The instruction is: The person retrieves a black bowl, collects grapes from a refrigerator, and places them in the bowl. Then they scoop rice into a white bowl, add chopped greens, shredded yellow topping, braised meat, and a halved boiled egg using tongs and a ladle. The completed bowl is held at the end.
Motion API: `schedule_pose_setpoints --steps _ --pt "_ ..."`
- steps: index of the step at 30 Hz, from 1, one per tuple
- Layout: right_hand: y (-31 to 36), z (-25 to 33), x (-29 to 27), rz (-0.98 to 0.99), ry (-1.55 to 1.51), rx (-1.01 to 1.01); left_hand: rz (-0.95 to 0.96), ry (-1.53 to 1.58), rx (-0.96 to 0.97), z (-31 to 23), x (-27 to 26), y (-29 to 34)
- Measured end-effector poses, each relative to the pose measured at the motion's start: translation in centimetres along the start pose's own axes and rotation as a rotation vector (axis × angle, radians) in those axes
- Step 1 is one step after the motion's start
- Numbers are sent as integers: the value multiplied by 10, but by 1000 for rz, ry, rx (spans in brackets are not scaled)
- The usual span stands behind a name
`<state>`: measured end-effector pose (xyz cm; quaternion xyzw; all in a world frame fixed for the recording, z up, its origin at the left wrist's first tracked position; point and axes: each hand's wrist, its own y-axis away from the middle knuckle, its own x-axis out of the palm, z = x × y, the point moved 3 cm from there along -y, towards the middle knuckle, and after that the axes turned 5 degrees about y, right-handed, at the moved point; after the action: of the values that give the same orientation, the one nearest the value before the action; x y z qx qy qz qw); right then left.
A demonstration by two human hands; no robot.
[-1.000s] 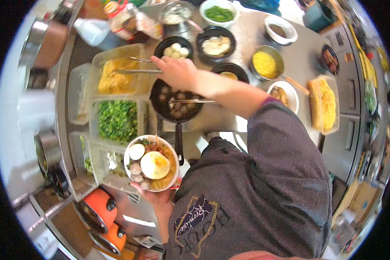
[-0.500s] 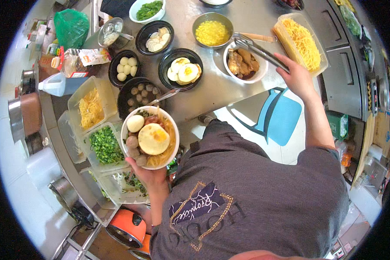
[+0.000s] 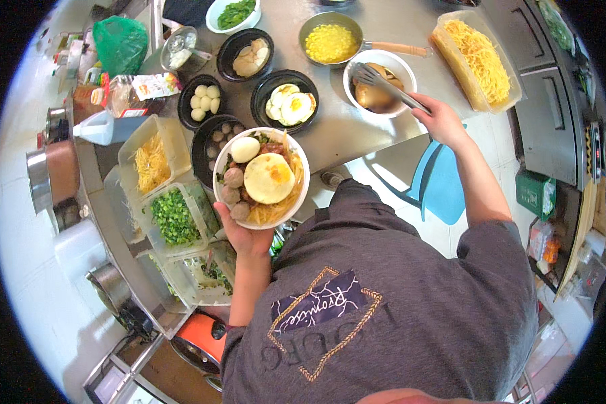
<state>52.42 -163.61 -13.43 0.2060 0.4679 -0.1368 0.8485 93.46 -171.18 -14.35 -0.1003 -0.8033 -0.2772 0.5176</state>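
Note:
My left hand (image 3: 248, 236) holds a white bowl (image 3: 307, 176) from below and its near side. In that bowl lie shredded yellow noodles, a round fried egg (image 3: 269, 178), a peeled boiled egg (image 3: 245, 149), several meatballs (image 3: 233, 178) and dark greens. My right hand (image 3: 446, 122) is closed around metal tongs (image 3: 402, 97). Their tips reach into another white bowl (image 3: 411, 73), among brown pieces of meat in dark sauce; blur hides whether they grip a piece.
Black bowls of fried eggs (image 3: 295, 108), small white eggs (image 3: 205, 102) and meatballs stand left on the steel counter. A pan of corn (image 3: 331, 44) and a tub of noodles (image 3: 479, 60) sit farther back. Chopped scallions (image 3: 175, 217) fill a left tub; a blue chair (image 3: 441, 178) stands below.
The bowl in my left hand has moved right and away from me. The tongs in my right hand have come down from above the meat bowl into it.

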Motion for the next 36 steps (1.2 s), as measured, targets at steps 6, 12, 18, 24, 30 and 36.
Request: schedule_pose_setpoints --steps 6,12,18,24,30,36 --pt "34 0 -11 -23 -395 52 -53 -30 36 0 -19 -10" --pt "30 68 -29 3 -512 -208 -81 40 62 6 -28 -30" --pt "36 160 -11 25 29 -816 13 44 64 7 -19 -33" --pt "53 204 27 61 297 -1119 -35 131 168 -15 -32 -18" --pt "44 231 49 448 246 -1032 -63 183 281 -29 -53 2" --pt "33 293 70 454 119 -1185 -36 223 504 -40 -69 37"
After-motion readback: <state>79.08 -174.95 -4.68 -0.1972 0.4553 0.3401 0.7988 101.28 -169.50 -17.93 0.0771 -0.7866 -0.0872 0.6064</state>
